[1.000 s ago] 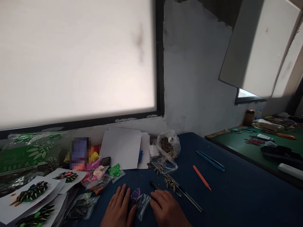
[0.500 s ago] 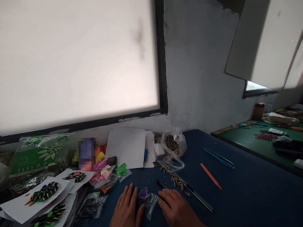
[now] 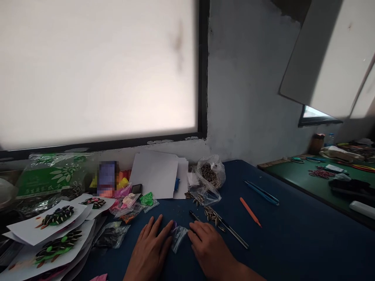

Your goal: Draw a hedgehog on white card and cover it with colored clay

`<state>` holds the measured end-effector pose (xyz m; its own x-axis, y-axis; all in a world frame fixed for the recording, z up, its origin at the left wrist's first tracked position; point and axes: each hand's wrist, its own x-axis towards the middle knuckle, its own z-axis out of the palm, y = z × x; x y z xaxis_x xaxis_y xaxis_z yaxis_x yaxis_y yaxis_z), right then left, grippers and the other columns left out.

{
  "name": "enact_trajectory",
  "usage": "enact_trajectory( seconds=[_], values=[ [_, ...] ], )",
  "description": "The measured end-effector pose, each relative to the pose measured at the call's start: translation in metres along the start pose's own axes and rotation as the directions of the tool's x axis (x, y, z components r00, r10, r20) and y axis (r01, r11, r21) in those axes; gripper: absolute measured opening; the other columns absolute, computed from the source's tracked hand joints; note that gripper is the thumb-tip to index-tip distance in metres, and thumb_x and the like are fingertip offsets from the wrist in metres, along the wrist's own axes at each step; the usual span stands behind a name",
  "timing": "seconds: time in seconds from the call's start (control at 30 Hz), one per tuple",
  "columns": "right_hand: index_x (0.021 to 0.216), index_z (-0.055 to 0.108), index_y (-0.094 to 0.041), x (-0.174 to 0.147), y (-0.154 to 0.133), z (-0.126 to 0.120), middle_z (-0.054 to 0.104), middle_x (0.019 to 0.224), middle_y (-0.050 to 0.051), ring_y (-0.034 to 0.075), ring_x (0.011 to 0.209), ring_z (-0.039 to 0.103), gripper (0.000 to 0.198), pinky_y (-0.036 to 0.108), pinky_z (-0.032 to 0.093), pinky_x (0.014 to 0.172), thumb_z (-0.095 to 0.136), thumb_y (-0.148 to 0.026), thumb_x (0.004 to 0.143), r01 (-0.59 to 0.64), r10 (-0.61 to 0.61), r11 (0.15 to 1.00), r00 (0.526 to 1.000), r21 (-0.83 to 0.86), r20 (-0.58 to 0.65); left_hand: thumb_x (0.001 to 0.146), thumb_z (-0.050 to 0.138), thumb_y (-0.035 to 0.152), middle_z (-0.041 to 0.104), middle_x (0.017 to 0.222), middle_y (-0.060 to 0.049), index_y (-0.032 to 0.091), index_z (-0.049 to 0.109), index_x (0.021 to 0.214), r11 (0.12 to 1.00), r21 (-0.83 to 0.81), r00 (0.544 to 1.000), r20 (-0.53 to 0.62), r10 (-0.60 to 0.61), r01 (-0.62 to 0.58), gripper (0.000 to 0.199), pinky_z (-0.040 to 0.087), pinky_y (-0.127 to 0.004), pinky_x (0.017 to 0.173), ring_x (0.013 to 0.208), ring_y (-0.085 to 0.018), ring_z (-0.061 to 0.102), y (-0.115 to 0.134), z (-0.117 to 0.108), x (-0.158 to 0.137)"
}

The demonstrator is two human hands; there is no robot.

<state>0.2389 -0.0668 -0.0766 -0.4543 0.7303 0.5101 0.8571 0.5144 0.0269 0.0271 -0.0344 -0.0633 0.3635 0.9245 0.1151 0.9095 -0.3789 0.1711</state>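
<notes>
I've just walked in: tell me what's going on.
A person rests the left hand and right hand on a blue table, on either side of a small clear bag showing some purple. The bag lies on the table; whether either hand is pressing it is hard to tell. Striped seeds lie beyond the right hand; seed-decorated cards are stacked at left.

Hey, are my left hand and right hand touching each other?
Apart: the head view shows a gap between the left hand and right hand, with a plastic bag and bare tabletop visible there.
</notes>
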Motion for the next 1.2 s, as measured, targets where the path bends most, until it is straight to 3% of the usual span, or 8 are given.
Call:
enact_trajectory(
  seconds=[0.53, 0.8, 1.03, 1.2],
  values=[
    [0.121, 0.065, -0.017, -0.003, 0.001, 0.010, 0.070, 0.118, 0.010, 0.026, 0.108, 0.064, 0.029, 0.037, 0.053, 0.095, 0.052, -0.020, 0.095, 0.016, -0.016, 0.999, 1.000, -0.046, 0.002, 0.095, 0.039, 0.045, 0.041, 0.149, -0.004, 0.032, 0.047, 0.141, 0.998, 0.038, 0.998, -0.015, 0.059, -0.058, 0.048, 0.041, -0.056, 0.105, 0.137, -0.038, 0.035, -0.013, 0.012, 0.004],
    [0.115, 0.067, -0.016, 0.000, -0.001, 0.002, 0.069, 0.118, 0.011, 0.025, 0.110, 0.064, 0.026, 0.036, 0.051, 0.097, 0.054, -0.015, 0.092, 0.015, -0.016, 0.999, 1.000, -0.035, -0.006, 0.095, 0.040, 0.043, 0.046, 0.147, -0.005, 0.029, 0.052, 0.138, 0.999, 0.029, 0.995, -0.089, 0.041, -0.039, 0.046, 0.040, -0.054, 0.106, 0.137, -0.036, 0.038, -0.009, 0.013, 0.001],
    [0.112, 0.068, -0.017, -0.001, 0.002, 0.002, 0.070, 0.117, 0.010, 0.024, 0.108, 0.065, 0.026, 0.036, 0.052, 0.094, 0.053, -0.014, 0.092, 0.026, -0.026, 1.000, 0.999, -0.015, -0.038, 0.095, 0.040, 0.037, 0.044, 0.148, -0.006, 0.026, 0.053, 0.138, 0.999, 0.053, 1.000, -0.014, -0.008, 0.008, 0.046, 0.039, -0.054, 0.107, 0.137, -0.035, 0.037, 0.001, 0.004, 0.000],
    [0.114, 0.067, -0.017, -0.001, 0.002, 0.000, 0.069, 0.119, 0.010, 0.025, 0.109, 0.065, 0.027, 0.036, 0.053, 0.094, 0.052, -0.014, 0.092, 0.045, -0.046, 0.999, 0.998, -0.020, -0.038, 0.094, 0.042, 0.038, 0.046, 0.147, -0.005, 0.026, 0.054, 0.137, 0.999, 0.043, 0.998, -0.067, 0.003, 0.000, 0.045, 0.042, -0.053, 0.105, 0.136, -0.035, 0.040, -0.004, 0.007, 0.000]
  ],
)
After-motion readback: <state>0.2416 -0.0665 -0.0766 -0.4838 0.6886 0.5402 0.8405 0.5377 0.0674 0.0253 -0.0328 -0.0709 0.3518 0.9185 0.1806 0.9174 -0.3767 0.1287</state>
